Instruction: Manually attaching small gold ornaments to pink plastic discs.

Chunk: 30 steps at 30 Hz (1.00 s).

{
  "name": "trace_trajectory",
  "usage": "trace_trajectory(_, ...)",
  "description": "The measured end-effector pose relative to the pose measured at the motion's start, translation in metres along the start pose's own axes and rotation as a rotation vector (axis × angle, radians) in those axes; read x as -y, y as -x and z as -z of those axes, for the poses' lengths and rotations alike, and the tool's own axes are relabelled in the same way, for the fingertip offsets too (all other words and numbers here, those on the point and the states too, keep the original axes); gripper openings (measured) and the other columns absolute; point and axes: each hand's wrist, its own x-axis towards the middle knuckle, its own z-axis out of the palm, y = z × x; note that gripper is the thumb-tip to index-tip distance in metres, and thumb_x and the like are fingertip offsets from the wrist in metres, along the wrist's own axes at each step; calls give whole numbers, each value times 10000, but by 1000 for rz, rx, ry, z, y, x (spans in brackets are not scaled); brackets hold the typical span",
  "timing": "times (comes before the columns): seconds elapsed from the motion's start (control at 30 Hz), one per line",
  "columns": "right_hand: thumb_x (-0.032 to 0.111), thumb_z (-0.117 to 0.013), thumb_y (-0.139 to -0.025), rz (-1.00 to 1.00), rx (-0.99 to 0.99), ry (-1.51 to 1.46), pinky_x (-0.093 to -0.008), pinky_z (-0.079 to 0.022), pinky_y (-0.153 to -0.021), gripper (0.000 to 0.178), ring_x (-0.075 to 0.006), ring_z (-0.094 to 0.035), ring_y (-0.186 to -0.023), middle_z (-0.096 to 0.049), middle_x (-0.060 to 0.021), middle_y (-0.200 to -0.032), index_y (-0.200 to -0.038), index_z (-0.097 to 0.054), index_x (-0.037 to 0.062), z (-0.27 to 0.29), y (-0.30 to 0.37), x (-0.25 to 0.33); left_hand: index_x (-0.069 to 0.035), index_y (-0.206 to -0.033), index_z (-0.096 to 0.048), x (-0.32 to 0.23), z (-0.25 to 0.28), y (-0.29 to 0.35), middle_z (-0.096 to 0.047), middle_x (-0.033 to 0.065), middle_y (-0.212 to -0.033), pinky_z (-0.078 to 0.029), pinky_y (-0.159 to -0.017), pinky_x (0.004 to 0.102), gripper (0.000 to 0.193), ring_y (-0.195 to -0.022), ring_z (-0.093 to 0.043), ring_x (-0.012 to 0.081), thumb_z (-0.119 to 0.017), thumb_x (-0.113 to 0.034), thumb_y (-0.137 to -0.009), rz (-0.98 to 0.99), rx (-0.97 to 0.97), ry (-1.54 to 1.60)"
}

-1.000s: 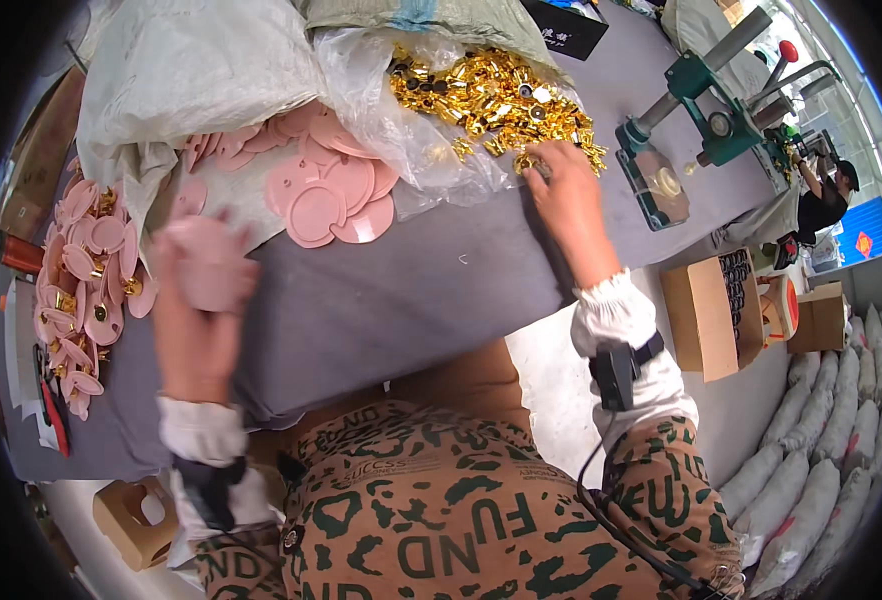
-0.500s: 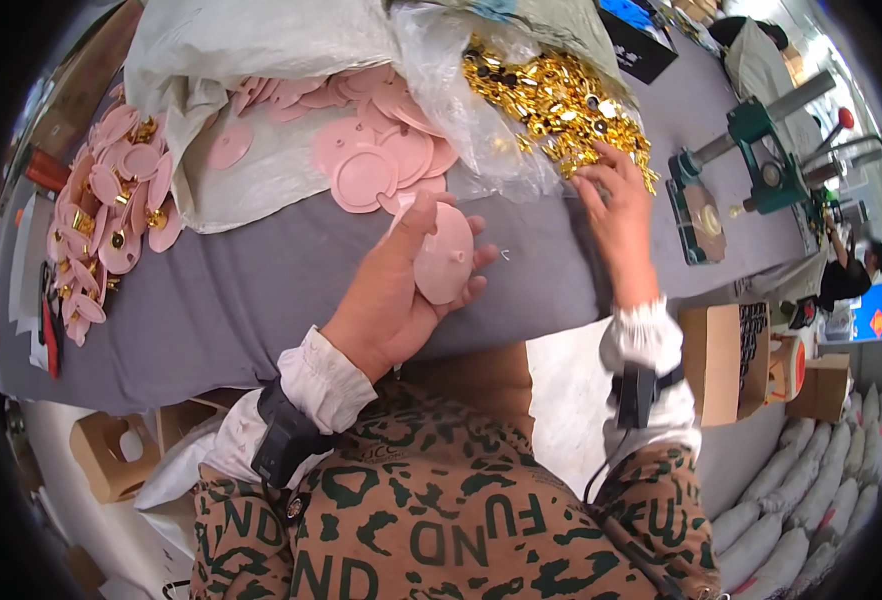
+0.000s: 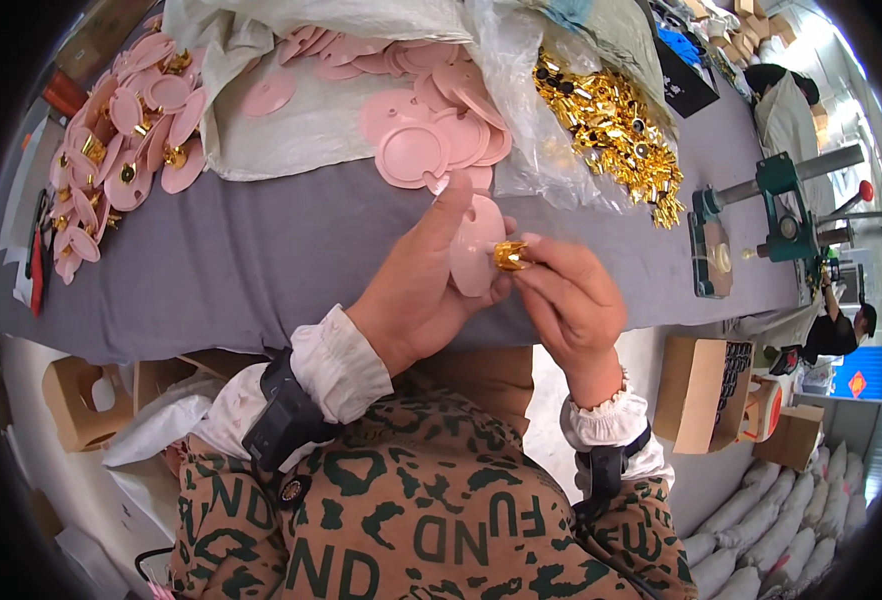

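My left hand (image 3: 406, 290) is clamped on a pink disc (image 3: 472, 255), palm up, with the thumb along the disc's left side at the far end and the fingers behind it. My right hand (image 3: 579, 300) pinches a gold fitting (image 3: 510, 256) between thumb and fingertips. The disc is tilted on edge: its long axis, as seen, runs from the far edge of the surface (image 3: 291, 230) toward the near edge, and its face is turned to my right hand. The fitting's axis lies crosswise, its inner end pointing left at that face. Whether it is seated on the disc cannot be told. Both parts are between my hands, above the surface close to the middle of its near edge.

Just beyond my left thumb lies a stack of pink discs (image 3: 413, 150), in front of a white sack (image 3: 291, 145) at the far edge. To the right of the sack, a clear bag (image 3: 521, 155) carries a heap of gold fittings (image 3: 611, 130). A green press (image 3: 783, 205) stands toward the right edge. A pile of discs with fittings (image 3: 126, 130) occupies the far left corner.
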Motion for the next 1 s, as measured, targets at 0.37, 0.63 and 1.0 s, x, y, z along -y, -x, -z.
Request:
trace_trajectory(0.37, -44, -683, -835, -590, -197, -495, -292, -554, -740, 100, -211, -676, -820, -659, -154, -1026, -936, -685, -41, -16, 10, 28, -134, -1341, -371, 10, -4, 14, -537, 71, -1196, -492, -740, 297, 537, -935, -572, 143, -440, -528, -982, -323, -36, -340)
trace_trajectory(0.63, -61, -654, -857, -702, -327, -864, -280, -562, -746, 106, -198, -667, -826, -637, -151, -1058, -960, -679, -61, -17, 12, 21, -145, -1197, -471, 0, -9, 11, -589, 58, -1091, -467, -701, 282, 438, -889, -569, 145, -453, -525, -979, -91, 45, -41)
trace_trajectory(1.0, -30, -701, -806, -252, -44, 45, -278, -546, -680, 119, -198, -687, -815, -691, -136, -974, -921, -706, -1, -11, -22, 24, -73, -1304, -408, -9, -10, 1, -490, 61, -1210, -456, -744, 255, 381, -987, -542, 137, -484, -300, -1008, -419, -1, -590)
